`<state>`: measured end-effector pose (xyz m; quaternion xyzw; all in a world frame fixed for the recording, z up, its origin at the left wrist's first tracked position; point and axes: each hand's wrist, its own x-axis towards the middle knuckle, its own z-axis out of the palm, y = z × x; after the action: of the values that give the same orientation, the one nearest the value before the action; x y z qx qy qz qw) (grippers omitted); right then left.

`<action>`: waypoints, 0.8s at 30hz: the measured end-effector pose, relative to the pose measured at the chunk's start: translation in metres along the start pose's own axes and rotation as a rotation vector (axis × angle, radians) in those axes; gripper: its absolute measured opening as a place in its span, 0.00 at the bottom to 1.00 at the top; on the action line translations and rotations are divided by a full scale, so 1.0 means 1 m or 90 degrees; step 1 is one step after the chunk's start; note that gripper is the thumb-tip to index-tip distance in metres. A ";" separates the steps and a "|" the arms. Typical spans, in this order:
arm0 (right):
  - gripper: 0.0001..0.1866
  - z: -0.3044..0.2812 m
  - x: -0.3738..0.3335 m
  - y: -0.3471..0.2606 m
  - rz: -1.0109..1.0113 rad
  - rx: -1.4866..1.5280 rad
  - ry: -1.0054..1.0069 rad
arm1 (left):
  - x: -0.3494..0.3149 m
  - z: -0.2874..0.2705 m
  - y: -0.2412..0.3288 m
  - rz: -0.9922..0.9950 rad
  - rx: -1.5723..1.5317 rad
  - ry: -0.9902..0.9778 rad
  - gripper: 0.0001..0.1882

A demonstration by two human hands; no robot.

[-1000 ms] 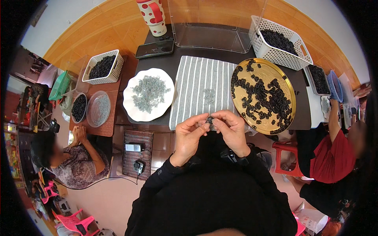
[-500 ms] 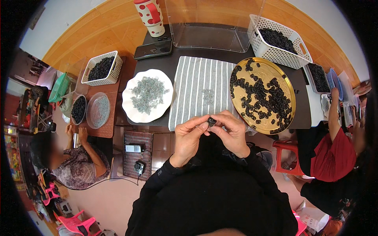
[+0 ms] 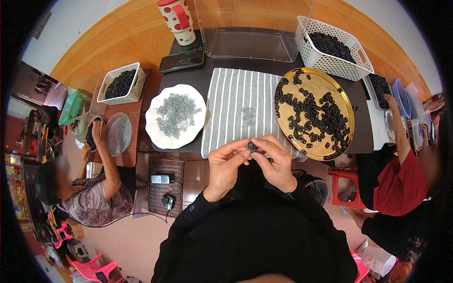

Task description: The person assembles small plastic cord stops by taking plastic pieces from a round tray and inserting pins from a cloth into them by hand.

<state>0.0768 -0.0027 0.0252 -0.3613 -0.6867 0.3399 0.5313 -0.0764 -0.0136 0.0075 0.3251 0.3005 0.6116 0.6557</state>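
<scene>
Between the fingertips of my left hand (image 3: 225, 166) and my right hand (image 3: 275, 162) is a small black plastic piece (image 3: 253, 146), pinched from both sides over the near edge of a grey striped cloth (image 3: 226, 104). A little pile of small metal pins (image 3: 248, 116) lies on the cloth just beyond my fingers. To the left, a white scalloped plate (image 3: 155, 137) bears a heap of similar pins. On the right stands a round gold tray (image 3: 325, 78) strewn with many small black pieces (image 3: 325, 113). Whether a pin sits in the held piece is too small to tell.
A clear plastic box (image 3: 255, 42) stands at the back, beside a phone (image 3: 181, 61) and a dotted tumbler (image 3: 177, 23). White baskets (image 3: 337, 59) hold black pieces. Co-workers sit left (image 3: 99, 198) and right (image 3: 401, 181). A red stool (image 3: 344, 184) is at my right.
The black piece has turned slightly in my fingers; my hands stay nearly in place. The left co-worker's hand has moved into a bowl of black pieces; the right co-worker's hand has reached a black-filled container.
</scene>
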 end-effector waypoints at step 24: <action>0.17 0.001 -0.002 0.000 -0.027 -0.012 -0.002 | -0.002 0.001 -0.002 -0.009 0.084 0.006 0.13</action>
<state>0.0758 -0.0045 0.0245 -0.3508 -0.6983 0.3228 0.5339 -0.0743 -0.0162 0.0068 0.3623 0.3456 0.5876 0.6356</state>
